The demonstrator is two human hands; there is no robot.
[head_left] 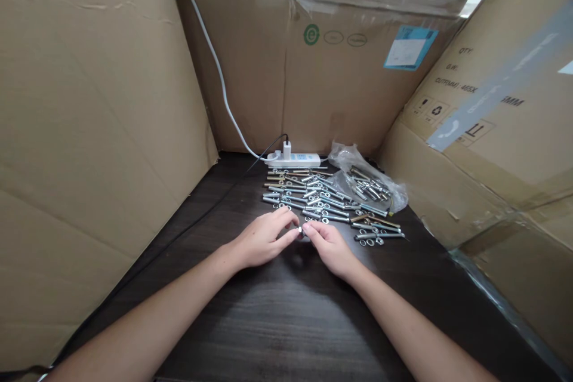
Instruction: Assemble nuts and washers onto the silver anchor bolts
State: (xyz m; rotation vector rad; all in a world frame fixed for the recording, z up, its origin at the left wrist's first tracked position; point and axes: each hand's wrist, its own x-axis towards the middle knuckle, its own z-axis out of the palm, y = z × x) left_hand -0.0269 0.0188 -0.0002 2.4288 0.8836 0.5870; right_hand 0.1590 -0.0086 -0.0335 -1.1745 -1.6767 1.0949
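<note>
Near the middle of the table my left hand (267,240) and my right hand (330,246) meet fingertip to fingertip. Between them shows a small shiny metal piece (300,230), too small and partly covered to name for certain. My left thumb and fingers pinch at one side of it, and my right thumb and forefinger close on the other. Just beyond my hands lie rows of expansion bolts (326,210) with metal sleeves, along with loose washers and nuts. To the right of my right hand is a smaller group of bolts (378,236) with several washers (370,243) in front.
A white power strip (293,160) with a plugged-in adapter lies at the back. Its black cable (210,209) runs along the left. A clear plastic bag (358,164) with more metal parts sits back right. Cardboard walls (340,89) enclose the dark table (286,322).
</note>
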